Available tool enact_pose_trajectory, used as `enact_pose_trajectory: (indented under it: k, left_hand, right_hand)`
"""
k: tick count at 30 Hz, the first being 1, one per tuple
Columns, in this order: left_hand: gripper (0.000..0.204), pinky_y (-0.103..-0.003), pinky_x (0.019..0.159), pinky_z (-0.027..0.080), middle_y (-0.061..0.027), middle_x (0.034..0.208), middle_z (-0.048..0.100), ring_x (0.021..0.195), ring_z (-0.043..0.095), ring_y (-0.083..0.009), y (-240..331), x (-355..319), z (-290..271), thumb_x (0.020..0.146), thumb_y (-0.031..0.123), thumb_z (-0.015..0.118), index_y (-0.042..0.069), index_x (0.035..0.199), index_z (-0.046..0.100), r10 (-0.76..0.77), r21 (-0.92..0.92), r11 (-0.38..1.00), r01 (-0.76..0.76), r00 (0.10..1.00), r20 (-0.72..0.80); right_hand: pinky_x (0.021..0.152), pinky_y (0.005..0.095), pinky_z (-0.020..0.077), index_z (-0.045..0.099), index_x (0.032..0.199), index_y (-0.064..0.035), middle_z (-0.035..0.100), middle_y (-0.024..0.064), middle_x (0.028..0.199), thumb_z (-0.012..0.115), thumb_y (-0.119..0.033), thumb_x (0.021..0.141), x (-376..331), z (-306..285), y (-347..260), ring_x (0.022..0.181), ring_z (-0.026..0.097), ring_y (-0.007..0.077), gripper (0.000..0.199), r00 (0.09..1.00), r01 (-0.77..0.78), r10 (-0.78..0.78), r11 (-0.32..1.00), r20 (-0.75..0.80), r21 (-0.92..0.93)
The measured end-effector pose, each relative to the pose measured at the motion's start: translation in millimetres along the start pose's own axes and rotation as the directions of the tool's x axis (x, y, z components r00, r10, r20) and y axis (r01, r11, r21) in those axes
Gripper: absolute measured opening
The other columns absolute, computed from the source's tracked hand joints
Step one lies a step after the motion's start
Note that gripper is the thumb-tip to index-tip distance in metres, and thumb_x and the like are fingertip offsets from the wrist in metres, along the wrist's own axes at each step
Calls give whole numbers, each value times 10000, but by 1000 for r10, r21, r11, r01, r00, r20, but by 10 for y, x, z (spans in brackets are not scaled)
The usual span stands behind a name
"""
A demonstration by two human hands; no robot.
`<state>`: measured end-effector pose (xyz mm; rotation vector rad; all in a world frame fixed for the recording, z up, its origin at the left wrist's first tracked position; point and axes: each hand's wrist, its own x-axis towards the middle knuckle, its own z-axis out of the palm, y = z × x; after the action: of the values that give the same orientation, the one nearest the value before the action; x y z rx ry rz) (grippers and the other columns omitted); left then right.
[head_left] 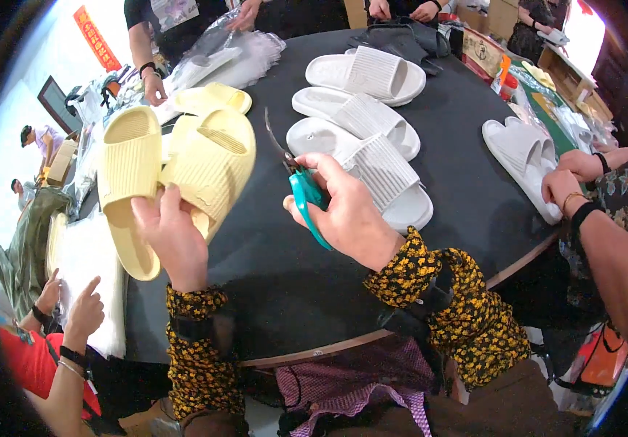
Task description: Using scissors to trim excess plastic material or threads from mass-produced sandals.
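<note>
My left hand (pixel 174 237) is closed around a pair of yellow slide sandals (pixel 215 164), held up over the left part of the table; the two stand side by side with ribbed straps showing. In my right hand (pixel 354 211) is a pair of scissors with teal handles (pixel 306 197). Their slim dark blades point up and away, a short gap from the sandals. Just beyond and right of that hand lie several pale grey slide sandals (pixel 383 120) in a stack, overlapping one another. Another yellow sandal (pixel 215 96) rests behind the held pair.
The round table has a black top (pixel 467 189). At the right, a co-worker's hands hold white sandals (pixel 521 156). Across the table, people handle clear plastic bags (pixel 245 54) and a black bag (pixel 401 44). A person in red (pixel 52 364) sits at my left beside white bags (pixel 95 269).
</note>
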<state>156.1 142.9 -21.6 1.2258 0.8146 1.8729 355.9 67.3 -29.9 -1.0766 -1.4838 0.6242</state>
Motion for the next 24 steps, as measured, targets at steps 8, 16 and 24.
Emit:
enact_pose_trajectory:
  k: [8,16,24]
  left_hand:
    - [428,-319,817,456,-123,1111,520,982,542,-189,383,-162,-254,828,-30,479,-20,1242,375,-219,-34,974,223,972,89]
    - [449,-312,807,484,-129,1195,526,1016,570,-197,617,-436,-598,865,0,427,-8,1306,342,-472,20,879,477,862,186]
    - [488,-302,757,502,-134,1158,553,946,600,-188,617,-611,-470,861,1,424,15,1338,321,-526,88,849,520,822,219]
  right_hand:
    - [620,411,492,475,1107,-49,612,170,779,633,-186,791,-51,37,22,706,625,321,379,995,-59,77,967,60,-250]
    - [633,414,479,461,1101,-40,592,155,778,624,-176,784,-88,112,87,726,609,313,381,989,-25,58,970,133,-241]
    - [685,368,498,470,1129,-14,622,182,909,657,-129,783,-79,110,79,796,641,285,410,977,-73,124,959,173,-274]
